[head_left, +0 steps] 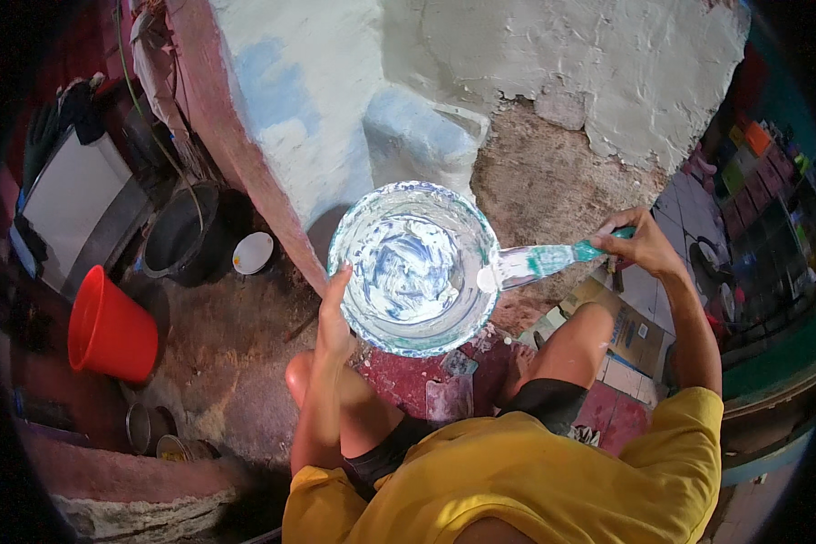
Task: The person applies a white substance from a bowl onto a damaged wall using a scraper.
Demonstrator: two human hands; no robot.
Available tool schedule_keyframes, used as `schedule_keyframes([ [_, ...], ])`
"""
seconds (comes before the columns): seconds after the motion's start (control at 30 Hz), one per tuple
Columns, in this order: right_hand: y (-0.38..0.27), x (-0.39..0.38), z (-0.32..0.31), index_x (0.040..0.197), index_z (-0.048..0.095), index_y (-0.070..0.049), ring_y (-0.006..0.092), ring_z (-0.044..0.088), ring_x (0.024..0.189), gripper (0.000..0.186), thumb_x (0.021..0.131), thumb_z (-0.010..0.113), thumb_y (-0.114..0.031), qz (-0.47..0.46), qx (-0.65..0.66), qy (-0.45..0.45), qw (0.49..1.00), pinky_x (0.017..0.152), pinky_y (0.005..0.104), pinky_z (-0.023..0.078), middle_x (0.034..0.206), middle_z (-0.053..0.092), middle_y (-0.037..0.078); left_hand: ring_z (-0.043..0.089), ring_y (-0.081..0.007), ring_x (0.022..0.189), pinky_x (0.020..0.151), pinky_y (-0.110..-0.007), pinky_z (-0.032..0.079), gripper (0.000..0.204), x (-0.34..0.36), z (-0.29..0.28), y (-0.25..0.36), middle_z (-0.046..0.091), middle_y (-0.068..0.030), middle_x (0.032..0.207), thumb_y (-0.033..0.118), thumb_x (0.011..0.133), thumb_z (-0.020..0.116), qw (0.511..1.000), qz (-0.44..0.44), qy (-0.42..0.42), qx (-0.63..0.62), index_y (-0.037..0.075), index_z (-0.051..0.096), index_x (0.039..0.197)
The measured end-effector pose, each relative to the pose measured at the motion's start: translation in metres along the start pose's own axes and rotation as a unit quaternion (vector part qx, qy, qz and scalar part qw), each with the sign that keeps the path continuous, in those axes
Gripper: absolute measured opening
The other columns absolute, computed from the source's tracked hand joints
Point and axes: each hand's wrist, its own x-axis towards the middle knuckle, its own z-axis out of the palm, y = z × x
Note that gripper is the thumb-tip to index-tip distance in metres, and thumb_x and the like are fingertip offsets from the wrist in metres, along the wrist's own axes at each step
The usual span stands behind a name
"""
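Observation:
A round dipper (417, 343), its rim and inside smeared white, blue and teal, is held up before my lap. Thick white paste (412, 272) with blue streaks lies in its bowl. My left hand (335, 317) grips the bowl's left side, thumb at the rim and the other fingers mostly hidden behind it. On the right, my right hand (633, 240) is closed around the end of the teal, paste-smeared handle (553, 260). A white lump of paste (489, 278) clings where handle and bowl meet.
Ahead stands a wall (644, 72) with grey-white coating and a bare brown patch. To the left are a red bucket (113, 326), a black tub (186, 240) and a small white bowl (253, 253). Flattened cardboard (639, 340) lies by my right knee.

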Motion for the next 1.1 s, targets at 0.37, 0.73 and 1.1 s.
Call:
schedule_keyframes([
  [0.37, -0.033, 0.011, 0.072, 0.106, 0.068, -0.01, 0.028, 0.062, 0.078, 0.032, 0.075, 0.071, -0.008, -0.342, -0.275, -0.029, 0.898, 0.065, 0.036, 0.049, 0.087, 0.063, 0.013, 0.046, -0.0196, 0.121, 0.104, -0.031, 0.033, 0.06, 0.035, -0.029, 0.028, 0.048, -0.0131, 0.133, 0.043, 0.093, 0.048, 0.957, -0.16, -0.085, 0.225, -0.002, 0.043, 0.133],
  [0.73, -0.031, 0.023, 0.157, 0.132, 0.05, -0.016, 0.029, 0.057, 0.088, 0.061, 0.072, 0.062, -0.009, -0.418, -0.419, -0.02, 0.806, 0.06, 0.0355, 0.053, 0.095, 0.053, 0.01, 0.032, -0.0262, 0.134, 0.109, -0.035, 0.024, 0.075, 0.054, -0.05, 0.01, 0.035, -0.0206, 0.143, 0.05, 0.093, 0.045, 0.923, -0.084, -0.123, 0.354, -0.003, 0.028, 0.142],
  [1.1, -0.001, -0.004, 0.179, 0.127, 0.053, -0.01, 0.0307, 0.055, 0.078, 0.051, 0.077, 0.06, -0.005, -0.367, -0.346, -0.074, 0.86, 0.061, 0.0388, 0.051, 0.085, 0.05, 0.012, 0.031, -0.033, 0.135, 0.11, -0.038, 0.022, 0.081, 0.053, -0.086, -0.001, 0.036, -0.0254, 0.142, 0.057, 0.087, 0.044, 0.913, -0.029, -0.044, 0.404, -0.001, 0.031, 0.141],
])
